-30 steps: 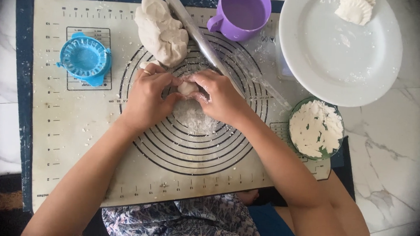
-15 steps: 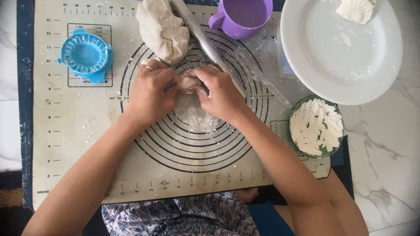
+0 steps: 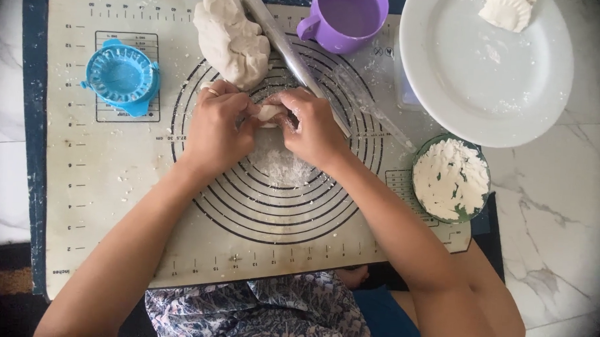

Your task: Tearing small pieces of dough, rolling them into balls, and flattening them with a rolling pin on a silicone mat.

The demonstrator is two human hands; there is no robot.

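Head view: dough lump [image 3: 233, 40]; rolling pin [image 3: 284, 48] behind hands.

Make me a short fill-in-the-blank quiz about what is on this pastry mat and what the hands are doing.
1. Both hands, left hand and right hand, pinch a small piece of ____ between them.
2. The cup beyond the hands is ____ in colour.
3. The green bowl by the right arm holds white ____.
4. The blue dumpling press lies to the ____ of the hands.

Missing words: dough; purple; flour; left
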